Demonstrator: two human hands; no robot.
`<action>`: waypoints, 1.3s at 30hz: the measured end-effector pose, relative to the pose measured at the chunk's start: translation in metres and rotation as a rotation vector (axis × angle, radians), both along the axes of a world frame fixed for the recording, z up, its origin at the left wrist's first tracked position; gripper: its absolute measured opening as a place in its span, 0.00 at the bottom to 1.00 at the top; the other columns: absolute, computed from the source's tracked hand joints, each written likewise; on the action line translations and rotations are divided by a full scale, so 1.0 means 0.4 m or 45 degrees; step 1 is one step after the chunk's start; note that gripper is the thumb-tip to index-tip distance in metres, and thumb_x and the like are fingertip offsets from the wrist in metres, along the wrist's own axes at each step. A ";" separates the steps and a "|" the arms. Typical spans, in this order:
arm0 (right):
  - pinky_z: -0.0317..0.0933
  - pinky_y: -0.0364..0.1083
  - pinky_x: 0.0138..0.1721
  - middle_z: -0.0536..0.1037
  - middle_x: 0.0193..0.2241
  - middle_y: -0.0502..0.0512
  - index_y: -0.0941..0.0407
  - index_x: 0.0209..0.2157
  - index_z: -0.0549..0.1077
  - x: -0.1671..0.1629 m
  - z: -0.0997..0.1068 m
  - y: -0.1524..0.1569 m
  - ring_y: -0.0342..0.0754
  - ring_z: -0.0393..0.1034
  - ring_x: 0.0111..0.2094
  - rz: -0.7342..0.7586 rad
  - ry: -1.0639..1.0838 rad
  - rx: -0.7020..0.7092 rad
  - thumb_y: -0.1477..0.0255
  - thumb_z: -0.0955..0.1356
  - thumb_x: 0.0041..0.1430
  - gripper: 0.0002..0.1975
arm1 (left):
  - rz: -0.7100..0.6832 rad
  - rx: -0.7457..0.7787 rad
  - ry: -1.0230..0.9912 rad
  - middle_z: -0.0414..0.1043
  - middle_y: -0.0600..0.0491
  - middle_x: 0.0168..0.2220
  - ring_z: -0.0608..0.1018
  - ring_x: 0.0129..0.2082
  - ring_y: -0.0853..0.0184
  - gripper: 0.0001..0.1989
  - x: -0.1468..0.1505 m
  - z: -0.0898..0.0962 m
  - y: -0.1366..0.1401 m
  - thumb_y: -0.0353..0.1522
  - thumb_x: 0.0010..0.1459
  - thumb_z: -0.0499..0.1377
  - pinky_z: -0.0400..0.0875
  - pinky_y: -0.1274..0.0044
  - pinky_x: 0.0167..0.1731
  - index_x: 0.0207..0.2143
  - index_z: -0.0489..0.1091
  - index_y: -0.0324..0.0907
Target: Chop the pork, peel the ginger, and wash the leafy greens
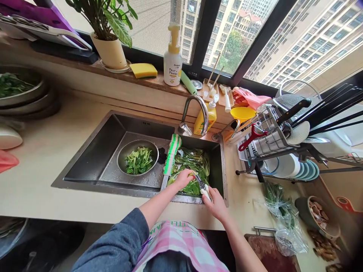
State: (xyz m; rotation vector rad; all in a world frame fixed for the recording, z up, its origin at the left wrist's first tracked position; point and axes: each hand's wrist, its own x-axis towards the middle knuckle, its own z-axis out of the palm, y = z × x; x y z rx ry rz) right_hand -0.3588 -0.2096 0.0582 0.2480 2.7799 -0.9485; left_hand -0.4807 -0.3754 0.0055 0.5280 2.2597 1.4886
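Observation:
My right hand (pixel 215 204) is closed around the white handles of a pair of scissors (pixel 200 183), whose metal blades point up and left toward my other hand. My left hand (pixel 184 179) pinches a leafy green stem at the blade tips, mostly hidden by the fingers. Both hands are over the right sink basin (pixel 217 162), where leafy greens (pixel 191 158) lie in water. A round metal bowl (pixel 121 165) of cut greens (pixel 138 160) sits in the left basin. A green-and-white cloth (pixel 171 153) hangs over the divider between the basins.
A curved faucet (pixel 185 111) rises behind the sink, beside a yellow soap bottle (pixel 198 122). Right of it stands a dish rack (pixel 272 145) with a knife, chopsticks and bowls. A plastic bag of greens (pixel 283 215) and a cutting board (pixel 262 245) lie at lower right.

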 end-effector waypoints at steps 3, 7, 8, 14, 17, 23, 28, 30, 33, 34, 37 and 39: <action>0.59 0.43 0.34 0.69 0.30 0.52 0.55 0.35 0.71 -0.001 -0.004 -0.001 0.46 0.65 0.32 0.024 -0.023 -0.035 0.65 0.61 0.54 0.12 | -0.008 -0.072 0.024 0.72 0.51 0.32 0.72 0.34 0.66 0.09 -0.003 -0.015 0.001 0.34 0.53 0.55 0.64 0.76 0.37 0.30 0.74 0.40; 0.54 0.42 0.28 0.69 0.25 0.50 0.56 0.29 0.71 0.001 -0.023 0.000 0.45 0.63 0.27 0.035 -0.044 -0.061 0.64 0.61 0.54 0.12 | -0.044 -0.147 0.037 0.69 0.53 0.27 0.70 0.32 0.66 0.09 -0.006 -0.029 -0.002 0.34 0.52 0.55 0.62 0.77 0.34 0.25 0.72 0.40; 0.52 0.42 0.26 0.68 0.23 0.49 0.56 0.27 0.70 0.003 -0.029 0.000 0.45 0.62 0.25 0.036 -0.065 -0.071 0.64 0.60 0.55 0.13 | -0.059 -0.158 0.038 0.68 0.53 0.26 0.70 0.32 0.66 0.09 -0.006 -0.030 -0.003 0.34 0.52 0.55 0.62 0.77 0.34 0.24 0.72 0.40; 0.55 0.43 0.28 0.74 0.26 0.51 0.57 0.34 0.72 0.019 -0.040 0.011 0.47 0.65 0.28 -0.068 -0.118 -0.216 0.62 0.58 0.57 0.17 | -0.071 0.001 -0.118 0.68 0.55 0.25 0.69 0.30 0.68 0.07 -0.008 -0.027 -0.011 0.34 0.50 0.56 0.62 0.77 0.34 0.24 0.68 0.40; 0.59 0.45 0.36 0.76 0.36 0.55 0.57 0.42 0.72 0.027 -0.036 0.023 0.50 0.68 0.35 -0.157 -0.120 -0.276 0.62 0.60 0.55 0.19 | 0.014 0.259 -0.442 0.69 0.55 0.27 0.69 0.27 0.71 0.09 -0.006 -0.021 -0.013 0.36 0.51 0.56 0.63 0.78 0.31 0.32 0.67 0.39; 0.59 0.45 0.36 0.76 0.34 0.54 0.57 0.42 0.72 0.022 -0.022 0.004 0.49 0.68 0.35 -0.089 -0.071 -0.280 0.61 0.61 0.55 0.19 | -0.071 0.510 -0.726 0.63 0.60 0.22 0.64 0.20 0.76 0.17 0.009 -0.007 -0.004 0.44 0.50 0.59 0.58 0.81 0.23 0.33 0.64 0.38; 0.54 0.42 0.26 0.73 0.22 0.51 0.57 0.33 0.74 0.010 -0.014 -0.018 0.46 0.64 0.25 -0.138 -0.091 -0.230 0.59 0.58 0.57 0.20 | -0.010 0.608 -0.914 0.63 0.60 0.19 0.63 0.17 0.77 0.18 0.010 -0.004 -0.008 0.44 0.49 0.61 0.56 0.83 0.20 0.32 0.65 0.37; 0.56 0.43 0.27 0.74 0.23 0.51 0.57 0.36 0.74 0.010 -0.018 -0.012 0.47 0.65 0.26 -0.179 -0.087 -0.225 0.58 0.58 0.57 0.21 | 0.066 0.772 -1.058 0.68 0.56 0.22 0.70 0.21 0.74 0.18 0.001 -0.003 -0.018 0.42 0.49 0.62 0.62 0.81 0.24 0.32 0.66 0.37; 0.60 0.44 0.32 0.76 0.31 0.54 0.57 0.41 0.73 0.015 -0.038 0.018 0.49 0.68 0.31 -0.225 -0.067 -0.178 0.57 0.59 0.55 0.22 | 0.197 1.137 -1.323 0.73 0.50 0.32 0.77 0.31 0.66 0.14 -0.023 0.002 -0.041 0.40 0.53 0.60 0.70 0.70 0.34 0.35 0.65 0.38; 0.61 0.45 0.34 0.76 0.34 0.55 0.57 0.43 0.72 0.018 -0.048 0.033 0.50 0.69 0.34 -0.238 -0.051 -0.136 0.57 0.59 0.55 0.23 | 0.241 1.268 -1.403 0.74 0.50 0.34 0.77 0.35 0.64 0.13 -0.032 0.005 -0.048 0.40 0.55 0.58 0.70 0.66 0.38 0.35 0.65 0.39; 0.61 0.47 0.40 0.75 0.38 0.60 0.59 0.47 0.69 0.032 -0.082 0.095 0.52 0.68 0.39 -0.301 0.040 0.089 0.55 0.60 0.53 0.26 | 0.349 1.554 -1.532 0.74 0.49 0.38 0.76 0.40 0.61 0.13 -0.052 0.018 -0.065 0.40 0.60 0.50 0.67 0.59 0.44 0.35 0.66 0.39; 0.61 0.50 0.41 0.74 0.37 0.63 0.60 0.47 0.68 0.047 -0.100 0.146 0.55 0.68 0.41 -0.372 0.099 0.301 0.53 0.60 0.52 0.29 | 0.399 1.598 -1.518 0.74 0.48 0.38 0.76 0.41 0.61 0.14 -0.062 0.032 -0.075 0.39 0.61 0.48 0.65 0.58 0.47 0.34 0.67 0.38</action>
